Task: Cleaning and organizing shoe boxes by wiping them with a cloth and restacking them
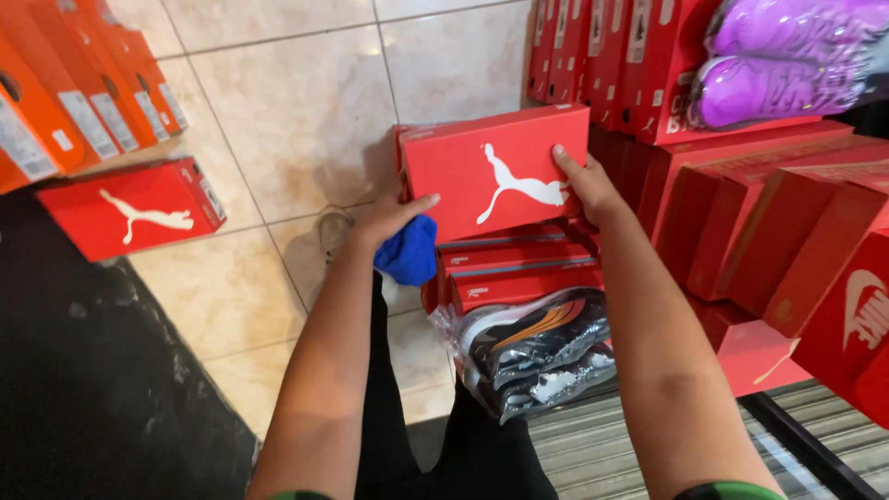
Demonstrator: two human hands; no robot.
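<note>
We hold a red shoebox (495, 171) between both hands above a stack of boxes (519, 264). The shoebox is a flat red carton with a white leaping-cat mark on its lid, tilted so the lid faces us. Our left hand (394, 211) clasps its left end, thumb laid across the lower left corner, and the same hand also grips a blue cloth (409, 250) that hangs just under the box. Our right hand (585, 182) clasps the right end, thumb pressed on the lid, fingers hidden behind. Below, in front of the stack, lie shoes (532, 347) wrapped in clear plastic. To the left a second red box (134, 208) lies on the tiled floor (296, 102). Farther right, more red boxes are stacked, with purple shoes (787, 60) on top.
</note>
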